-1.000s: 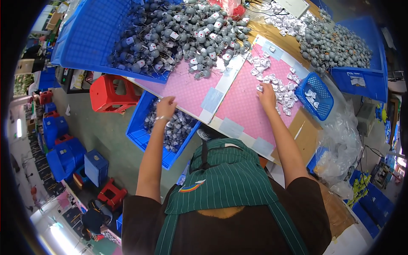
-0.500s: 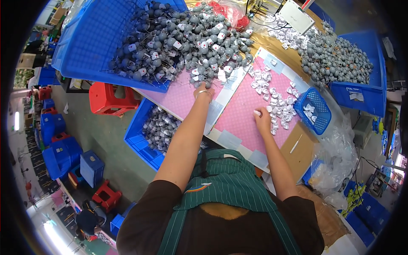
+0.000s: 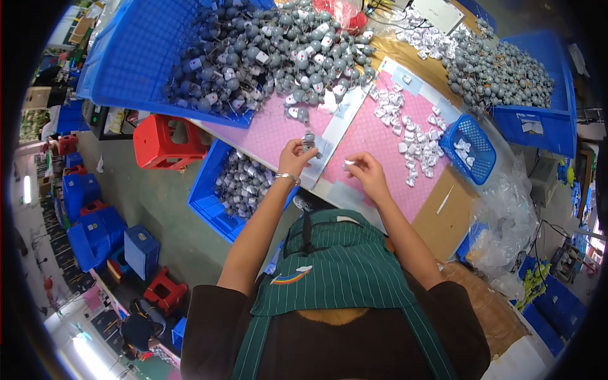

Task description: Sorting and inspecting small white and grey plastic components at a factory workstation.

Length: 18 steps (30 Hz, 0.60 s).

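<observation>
My left hand [image 3: 294, 156] is closed on a small grey part with a rounded body [image 3: 308, 140], held above the pink mat [image 3: 278, 120]. Across from it, my right hand [image 3: 368, 175] pinches a small white piece [image 3: 349, 164] between thumb and fingers. The two hands are a short way apart. Several similar white pieces [image 3: 418, 151] lie loose on the mat beyond my right hand. A big heap of grey round parts with thin wires, some bearing white pieces [image 3: 272, 57], spreads from a blue crate [image 3: 133, 69] at the far left.
A blue basket [image 3: 476, 166] with a few white pieces stands at the right. Beyond it, another blue crate [image 3: 535, 136] holds more grey parts. A white pen-like tool [image 3: 445, 199] lies on brown board [image 3: 437, 218]. Left are a red stool [image 3: 152, 142] and a lower blue bin [image 3: 206, 199].
My left hand has drawn back from the heap toward me, bringing a grey part. My right hand has moved left, toward it, with the white piece.
</observation>
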Available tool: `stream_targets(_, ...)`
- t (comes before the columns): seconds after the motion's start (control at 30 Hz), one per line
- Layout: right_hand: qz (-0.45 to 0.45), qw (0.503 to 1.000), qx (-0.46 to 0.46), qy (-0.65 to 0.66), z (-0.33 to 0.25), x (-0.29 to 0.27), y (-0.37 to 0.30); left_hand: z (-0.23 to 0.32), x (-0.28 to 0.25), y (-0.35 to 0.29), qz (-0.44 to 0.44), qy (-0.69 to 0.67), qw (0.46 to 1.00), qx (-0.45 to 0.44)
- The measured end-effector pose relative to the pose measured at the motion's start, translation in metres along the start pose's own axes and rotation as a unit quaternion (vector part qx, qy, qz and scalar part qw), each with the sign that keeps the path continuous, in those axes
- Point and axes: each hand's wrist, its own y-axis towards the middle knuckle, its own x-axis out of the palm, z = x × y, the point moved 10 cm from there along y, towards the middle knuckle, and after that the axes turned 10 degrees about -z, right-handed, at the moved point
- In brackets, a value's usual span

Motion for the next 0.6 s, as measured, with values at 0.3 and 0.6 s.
stream_targets(0.3,-0.083,0.990,-0.070,-0.093,-0.041,0.059,-0.014,0.045,0.040,-0.076,-0.134,0.015,0.989,0.058)
stream_targets(0.6,-0.047,0.974,-0.152,-0.159,-0.070,0.066,-0.039,0.092,0.047,-0.105,-0.019,0.253,0.950,0.181)
